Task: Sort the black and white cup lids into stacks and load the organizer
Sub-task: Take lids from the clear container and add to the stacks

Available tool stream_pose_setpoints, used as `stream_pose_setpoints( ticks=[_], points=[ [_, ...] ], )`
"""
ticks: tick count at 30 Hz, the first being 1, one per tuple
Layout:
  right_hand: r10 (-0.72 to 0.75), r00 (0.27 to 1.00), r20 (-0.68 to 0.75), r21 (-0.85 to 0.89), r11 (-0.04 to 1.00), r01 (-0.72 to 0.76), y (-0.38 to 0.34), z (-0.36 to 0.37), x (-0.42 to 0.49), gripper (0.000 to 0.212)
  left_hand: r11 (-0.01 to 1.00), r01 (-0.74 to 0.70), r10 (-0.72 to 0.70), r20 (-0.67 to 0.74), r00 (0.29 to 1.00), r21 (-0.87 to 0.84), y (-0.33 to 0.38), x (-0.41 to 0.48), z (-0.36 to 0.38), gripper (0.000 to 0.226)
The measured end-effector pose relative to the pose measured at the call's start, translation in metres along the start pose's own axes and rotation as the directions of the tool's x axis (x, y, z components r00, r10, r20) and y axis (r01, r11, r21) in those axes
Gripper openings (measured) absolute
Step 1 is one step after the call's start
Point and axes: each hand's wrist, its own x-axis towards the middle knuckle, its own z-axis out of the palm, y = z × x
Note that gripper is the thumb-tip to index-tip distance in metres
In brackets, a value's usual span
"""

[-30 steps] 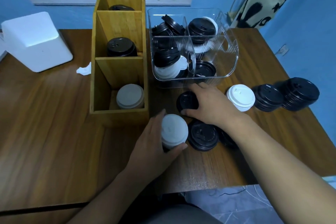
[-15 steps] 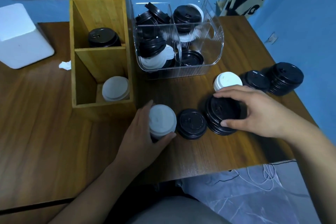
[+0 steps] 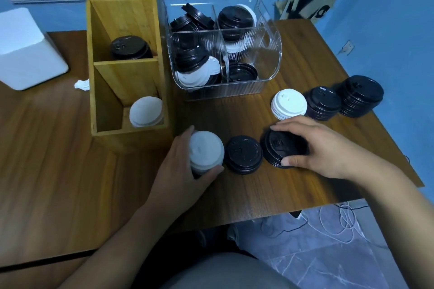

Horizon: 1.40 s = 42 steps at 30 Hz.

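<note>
The left grip (image 3: 178, 168) is holding a white lid stack (image 3: 206, 148) on the table (image 3: 47, 148) just off the near corner of the wooden organizer (image 3: 106, 91), while the right grip (image 3: 326, 145) is clasping a black stack (image 3: 280, 145) farther right.

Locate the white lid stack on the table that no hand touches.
Head view: the stack of white plastic cup lids stands right of centre, just beyond the right hand, left of a stack of black plastic lids.
</note>
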Motion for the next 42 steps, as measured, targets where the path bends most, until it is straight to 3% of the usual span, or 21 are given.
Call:
stream_pose_setpoints(
  ticks=[7, 10, 13, 17, 22, 24, 28, 31, 34, 38, 40, 42],
  points=[
    [0.083, 0.992, 0.092, -0.179, 0.982, -0.065, -0.015, -0.007, 0.014, 0.076, 1.000, 0.013, -0.013, 0.012, 1.000, -0.002, 0.002, -0.001, -0.001, 0.106],
    [0.060, 0.993, 0.099, -0.131, 0.990, -0.047, -0.013, -0.008, 0.009, 0.078, 1.000, 0.012, -0.012, 0.013, 1.000, -0.002, 0.001, 0.000, -0.001, 0.105],
    [-0.012, 1.000, -0.021, -0.039, 0.999, 0.011, -0.021, -0.017, 0.012, 0.069, 1.000, 0.007, -0.007, 0.014, 1.000, -0.010, 0.000, 0.000, 0.000, 0.105],
    [-0.073, 0.959, -0.275, -0.007, 0.997, 0.074, -0.044, -0.038, 0.047, 0.041, 1.000, 0.001, -0.001, 0.016, 1.000, 0.002, -0.001, 0.000, 0.000, 0.103],
    [-0.054, 0.930, -0.363, -0.113, 0.994, 0.014, -0.058, -0.056, 0.126, 0.023, 1.000, -0.020, 0.020, 0.003, 1.000, -0.010, -0.002, -0.001, 0.000, 0.100],
    [-0.012, 0.959, -0.282, -0.189, 0.981, -0.044, -0.061, -0.062, 0.159, 0.025, 1.000, -0.019, 0.019, 0.004, 1.000, -0.023, -0.003, 0.000, 0.000, 0.099],
    [0.147, 0.987, 0.067, -0.322, 0.939, -0.118, -0.067, -0.064, 0.202, 0.026, 0.999, -0.010, 0.011, 0.015, 1.000, -0.045, -0.005, 0.000, 0.001, 0.099],
    [0.203, 0.972, 0.121, -0.402, 0.905, -0.139, -0.070, -0.057, 0.214, 0.027, 0.999, -0.011, 0.012, 0.020, 1.000, -0.051, -0.007, 0.001, 0.002, 0.099],
    [0.157, 0.987, 0.034, -0.466, 0.876, -0.123, -0.072, -0.054, 0.213, 0.017, 0.998, -0.011, 0.012, 0.009, 1.000, -0.063, -0.009, 0.001, 0.004, 0.098],
    [0.035, 0.970, -0.239, -0.450, 0.882, -0.142, -0.074, -0.070, 0.177, 0.014, 0.998, -0.016, 0.017, 0.008, 1.000, -0.068, -0.012, 0.001, 0.005, 0.099],
    [-0.103, 0.931, -0.350, -0.389, 0.920, -0.044, -0.076, -0.081, 0.146, 0.014, 0.998, -0.017, 0.018, 0.010, 1.000, -0.066, -0.013, 0.001, 0.005, 0.099],
    [-0.260, 0.893, -0.367, -0.297, 0.943, 0.153, -0.083, -0.087, 0.113, 0.021, 0.998, -0.018, 0.019, 0.010, 1.000, -0.059, -0.013, 0.000, 0.005, 0.099]
  ],
)
